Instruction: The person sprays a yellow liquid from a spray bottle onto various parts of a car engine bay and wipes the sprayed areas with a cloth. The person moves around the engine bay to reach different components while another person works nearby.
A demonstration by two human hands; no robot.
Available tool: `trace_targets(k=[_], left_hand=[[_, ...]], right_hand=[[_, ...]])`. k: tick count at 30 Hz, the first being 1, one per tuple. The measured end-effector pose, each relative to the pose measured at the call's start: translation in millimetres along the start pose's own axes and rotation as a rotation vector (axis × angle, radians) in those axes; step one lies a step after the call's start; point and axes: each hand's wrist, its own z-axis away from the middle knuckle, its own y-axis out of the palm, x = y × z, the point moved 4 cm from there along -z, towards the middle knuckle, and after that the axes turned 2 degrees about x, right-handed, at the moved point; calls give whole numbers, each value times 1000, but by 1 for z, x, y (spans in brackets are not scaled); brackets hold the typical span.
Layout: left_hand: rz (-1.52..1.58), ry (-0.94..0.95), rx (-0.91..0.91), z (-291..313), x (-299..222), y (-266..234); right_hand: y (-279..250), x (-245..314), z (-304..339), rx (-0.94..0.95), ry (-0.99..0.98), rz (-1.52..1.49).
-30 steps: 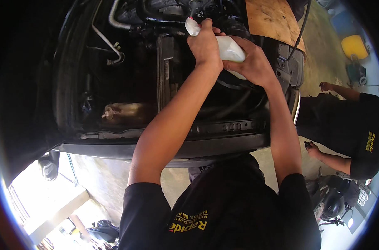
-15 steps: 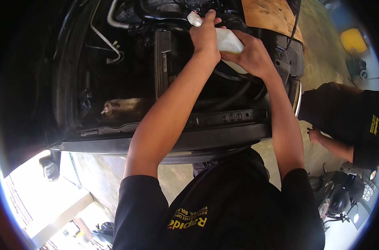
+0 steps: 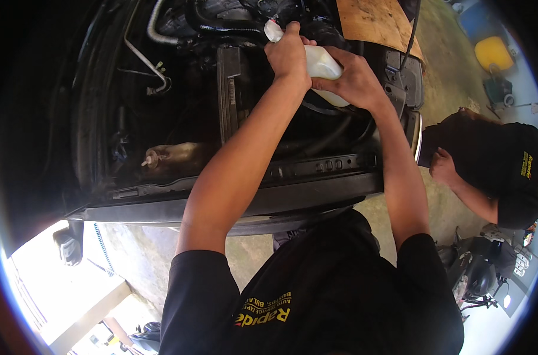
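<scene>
And we're in a vehicle repair workshop here, no mistaking it! Front and centre, a vehicle's engine bay lies open, a pale metal pipe running down its left side and a thick black hose at the far end. Over on the right, a co-worker in a black shirt with yellow print, and the wearer's own shirt matches! Nearer on the right, a parked motorcycle; far right, a yellow container on a bare, stained floor. Daylight pours in near left.
</scene>
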Motion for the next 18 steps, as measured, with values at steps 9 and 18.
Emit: trace_targets(k=[9,18], left_hand=[[-8,51,20,-8,3,-3],[-69,64,17,-2,1,-1]], right_hand=[[2,-1,-3,6,-22,41],[-1,0,-3,24,-19,102]])
